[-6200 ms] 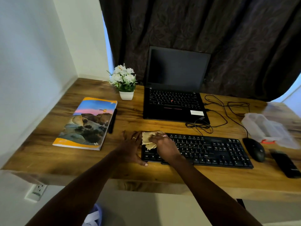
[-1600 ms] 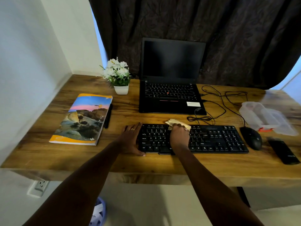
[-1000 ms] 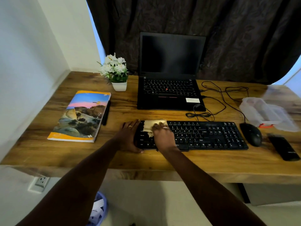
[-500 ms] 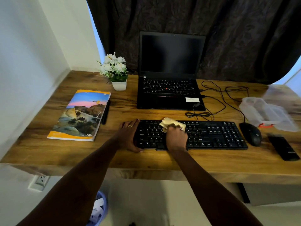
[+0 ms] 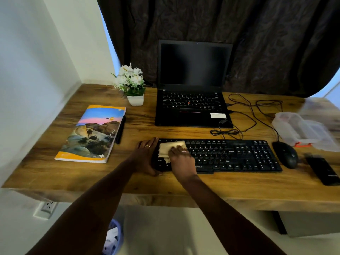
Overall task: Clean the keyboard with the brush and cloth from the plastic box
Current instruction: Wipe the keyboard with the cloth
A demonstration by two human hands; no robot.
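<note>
A black keyboard lies along the front of the wooden desk. My right hand presses a beige cloth flat onto the keys at the keyboard's left end. My left hand grips the left edge of the keyboard, fingers spread along its side. The clear plastic box stands open at the right of the desk, and something orange, perhaps the brush, shows at its front edge.
An open black laptop sits behind the keyboard, with tangled cables to its right. A black mouse and a black phone lie right of the keyboard. At the left are a book, a pen and a small flower pot.
My right hand has slid the cloth leftward from the keyboard's middle to its left end. The left hand has stayed on the keyboard's left edge.
</note>
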